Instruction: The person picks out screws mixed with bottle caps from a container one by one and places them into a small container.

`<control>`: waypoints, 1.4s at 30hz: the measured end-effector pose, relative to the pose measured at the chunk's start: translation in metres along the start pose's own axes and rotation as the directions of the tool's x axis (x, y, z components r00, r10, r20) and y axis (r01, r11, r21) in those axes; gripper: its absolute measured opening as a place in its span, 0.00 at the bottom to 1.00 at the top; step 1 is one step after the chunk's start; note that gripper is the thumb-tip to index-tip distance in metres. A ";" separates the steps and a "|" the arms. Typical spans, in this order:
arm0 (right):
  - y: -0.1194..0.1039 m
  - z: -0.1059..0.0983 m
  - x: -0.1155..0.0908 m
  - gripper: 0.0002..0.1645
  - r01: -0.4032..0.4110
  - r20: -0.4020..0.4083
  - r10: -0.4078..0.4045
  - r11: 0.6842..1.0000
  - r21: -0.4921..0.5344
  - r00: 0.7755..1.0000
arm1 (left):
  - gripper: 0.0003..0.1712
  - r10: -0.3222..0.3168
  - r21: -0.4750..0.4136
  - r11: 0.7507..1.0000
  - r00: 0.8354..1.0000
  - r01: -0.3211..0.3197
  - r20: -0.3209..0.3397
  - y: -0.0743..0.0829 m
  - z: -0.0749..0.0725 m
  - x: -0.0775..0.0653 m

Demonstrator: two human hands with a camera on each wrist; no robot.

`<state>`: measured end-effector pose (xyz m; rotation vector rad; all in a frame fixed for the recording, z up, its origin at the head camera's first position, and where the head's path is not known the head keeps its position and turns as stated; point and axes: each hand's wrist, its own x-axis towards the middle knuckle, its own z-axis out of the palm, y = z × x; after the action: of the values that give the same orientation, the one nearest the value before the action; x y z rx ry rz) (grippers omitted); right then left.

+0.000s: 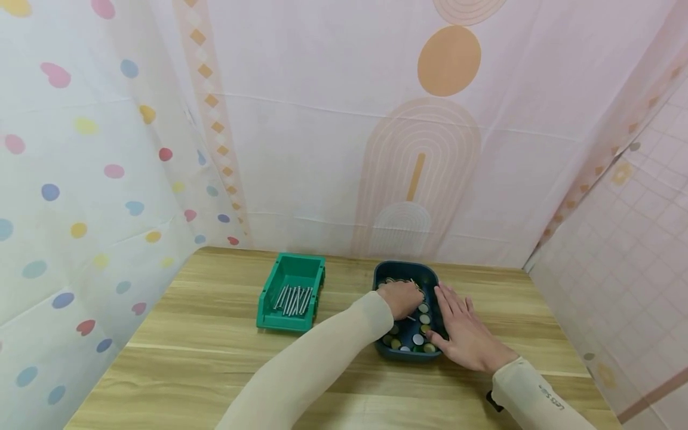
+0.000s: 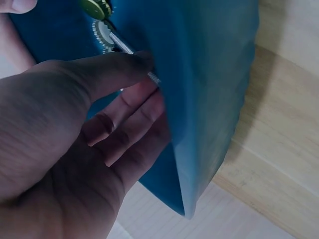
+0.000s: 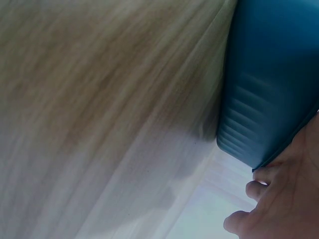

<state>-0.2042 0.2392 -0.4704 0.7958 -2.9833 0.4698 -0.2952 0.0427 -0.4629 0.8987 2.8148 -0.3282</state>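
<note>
My left hand reaches down into a dark blue plastic bin that holds metal bottle caps in silver and gold tones. In the left wrist view, its thumb and fingers pinch a thin threaded screw close to the bin's side wall, with the thumb hiding part of the shank. Beside the screw lie a gold cap and a silver cap. My right hand rests along the bin's right rim, fingers stretched out and thumb at the near part of the rim.
Left of the blue bin stands a green open-front bin with a bunch of long silver screws in it. Both sit on a wood-grain table. Patterned cloth hangs behind the table and along both sides.
</note>
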 end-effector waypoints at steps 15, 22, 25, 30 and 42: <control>-0.002 -0.002 -0.002 0.58 -0.007 0.012 0.007 1.000 0.007 1.000 | 0.10 0.104 -0.071 0.991 0.991 -0.110 -0.080 0.002 -0.037 -0.061; -0.001 -0.001 -0.001 0.58 -0.002 0.016 0.002 1.000 0.004 1.000 | 0.13 0.102 -0.152 0.981 0.989 -0.118 -0.110 -0.002 -0.040 -0.074; -0.001 -0.001 -0.002 0.58 -0.007 0.022 0.006 1.000 0.012 1.000 | 0.17 0.099 -0.191 0.974 0.989 -0.120 -0.112 -0.004 -0.044 -0.080; 0.000 -0.001 -0.001 0.58 -0.007 0.016 0.007 1.000 0.021 1.000 | 0.20 0.081 -0.235 0.966 0.988 -0.111 -0.133 -0.007 -0.047 -0.086; -0.001 0.001 -0.002 0.59 -0.006 -0.009 0.006 1.000 0.011 1.000 | 0.22 0.060 -0.343 0.927 0.964 -0.150 -0.259 -0.026 -0.037 -0.106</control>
<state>-0.2014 0.2390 -0.4711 0.7830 -2.9781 0.4889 -0.2287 -0.0268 -0.3989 1.0572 2.8819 0.3303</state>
